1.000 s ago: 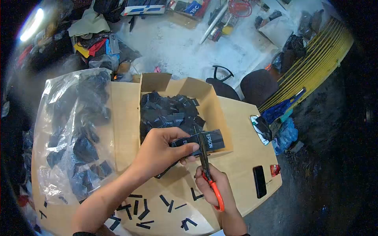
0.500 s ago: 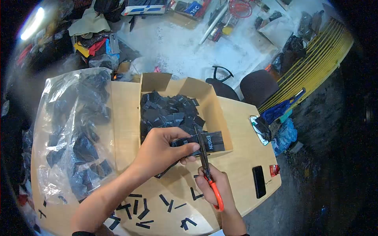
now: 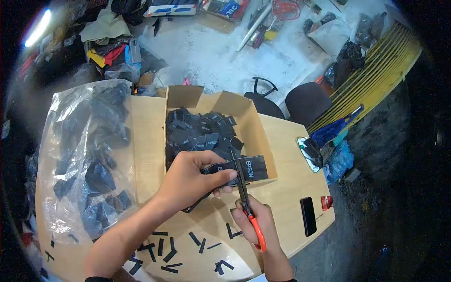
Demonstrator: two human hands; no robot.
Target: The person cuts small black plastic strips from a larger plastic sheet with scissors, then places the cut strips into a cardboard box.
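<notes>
My left hand [image 3: 199, 176] pinches a black label strip [image 3: 256, 168] printed with EPSON in white, its thumb on top. In my right hand [image 3: 256, 221] is a pair of scissors with orange handles [image 3: 258, 234], the fingers wrapped round them. The dark blades lie across the strip just right of my left thumb, between two printed words. Behind the hands stands an open cardboard box [image 3: 258, 129], holding a heap of cut black labels [image 3: 197, 129]. Part of the strip hangs below my left hand.
A clear plastic bag [image 3: 89, 155] with black pieces inside lies on the table's left. Several thin black offcuts [image 3: 169, 249] are scattered near the front. A black phone [image 3: 308, 216] and a small red packet [image 3: 326, 202] lie at the right. Beyond the table is a dark chair [image 3: 307, 104].
The whole view has shifted very slightly. My hands, the scissors and the label strip keep nearly the same places relative to one another.
</notes>
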